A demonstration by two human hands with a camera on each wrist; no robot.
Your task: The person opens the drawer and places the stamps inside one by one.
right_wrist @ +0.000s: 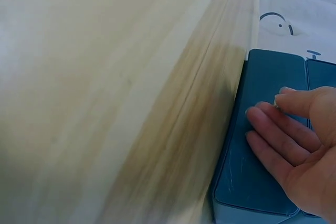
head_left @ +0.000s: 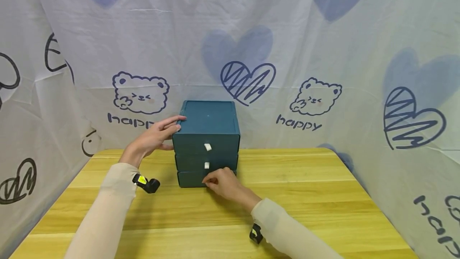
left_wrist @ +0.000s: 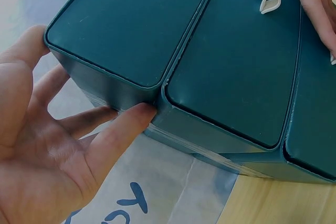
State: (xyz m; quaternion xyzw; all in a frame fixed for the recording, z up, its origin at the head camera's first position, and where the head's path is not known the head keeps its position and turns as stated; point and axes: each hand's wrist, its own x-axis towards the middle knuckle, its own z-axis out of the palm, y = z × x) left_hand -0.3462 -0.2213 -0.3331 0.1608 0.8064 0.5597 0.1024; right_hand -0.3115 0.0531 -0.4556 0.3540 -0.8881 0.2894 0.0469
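Note:
A dark teal cabinet [head_left: 208,119] with three stacked drawers stands on the table. My left hand [head_left: 152,137] rests against its left side with fingers spread. In the left wrist view, the left fingertips [left_wrist: 142,111] touch the cabinet's side near the seam between two drawers. White pull tabs show on the top drawer [head_left: 190,145] and the middle drawer [head_left: 188,163]. At the bottom drawer [head_left: 188,179], my right hand [head_left: 224,183] pinches a small white pull tab [right_wrist: 276,103] between thumb and index finger. That tab is mostly hidden by the fingers.
The cabinet is on a yellow wood-grain table [head_left: 287,195], toward its back edge. Behind and at both sides hangs a pale cloth [head_left: 201,7] printed with hearts and bears. A small black device [head_left: 146,183] is strapped to each wrist.

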